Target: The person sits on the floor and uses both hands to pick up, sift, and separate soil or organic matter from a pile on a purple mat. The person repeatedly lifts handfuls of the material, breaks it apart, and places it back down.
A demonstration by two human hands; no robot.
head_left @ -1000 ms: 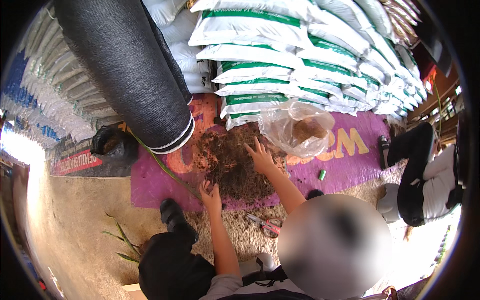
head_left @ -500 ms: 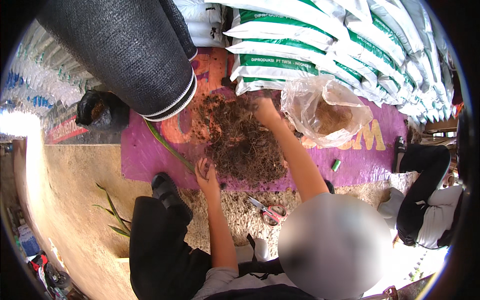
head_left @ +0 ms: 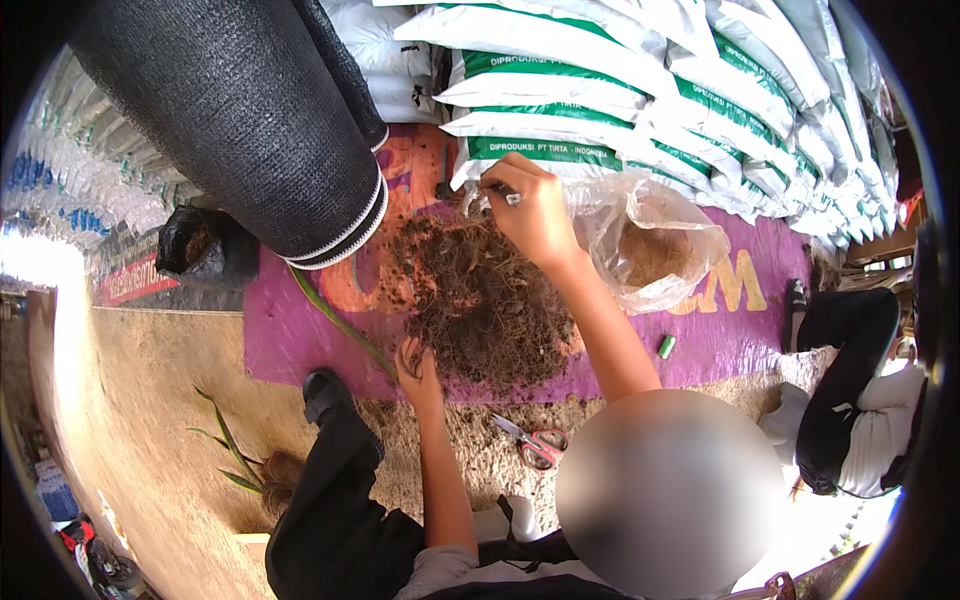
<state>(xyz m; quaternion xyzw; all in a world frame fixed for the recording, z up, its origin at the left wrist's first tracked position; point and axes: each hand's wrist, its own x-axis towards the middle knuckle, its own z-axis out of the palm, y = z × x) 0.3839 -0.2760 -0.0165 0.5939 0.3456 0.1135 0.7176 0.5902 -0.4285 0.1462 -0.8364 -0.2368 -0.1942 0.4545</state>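
Note:
A loose mass of dark soil and matted roots [head_left: 490, 330] lies on a purple printed sheet [head_left: 320, 345]. At its near left edge, my left hand [head_left: 416, 370] has its fingers curled at the lower end of a long green strap-shaped leaf [head_left: 335, 317]. The leaf slants up left from the hand to the black roll. Raised above the far side of the root mass, my right hand [head_left: 530, 210] wears a ring and has its thumb and fingers pinched together. What the pinch holds is too small to make out. Thin root strands show just below it.
A clear plastic bag with brown fibre [head_left: 650, 255] stands right of the roots. Red-handled scissors [head_left: 535, 443] lie nearer. White-green sacks [head_left: 570, 120] are stacked behind, a black netting roll [head_left: 260, 130] leans left, and another person's legs [head_left: 850, 320] are at right.
My right hand has lifted from the far edge of the root mass, now showing its pinched fingers. The left hand stays by the leaf's end. The whole view has shifted slightly.

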